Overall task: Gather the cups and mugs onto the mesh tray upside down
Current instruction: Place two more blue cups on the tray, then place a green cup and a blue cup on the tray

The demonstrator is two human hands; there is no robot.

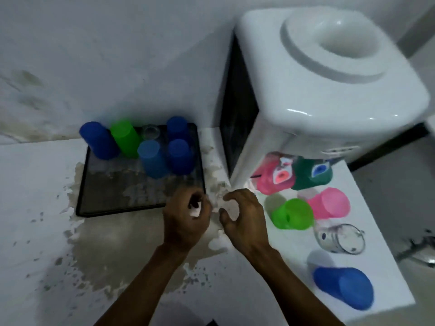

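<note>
Two empty, half-curled hands hover mid-counter: left hand point(187, 217), right hand point(242, 215). Nearest loose cup, green cup point(292, 214), lies at three o'clock; grasp its wall, then flip it rim-down onto bare mesh tray point(106, 191) at ten o'clock

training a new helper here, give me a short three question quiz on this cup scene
1. True or false: the black mesh tray already holds upturned plastic cups.
2. Which cup lies nearest the right hand? A) green plastic cup B) blue plastic cup C) clear glass mug
3. Fill in: the white water dispenser stands to the ___ of the tray.

Key:
1. True; blue and green ones stand along its far side.
2. A
3. Right
</note>
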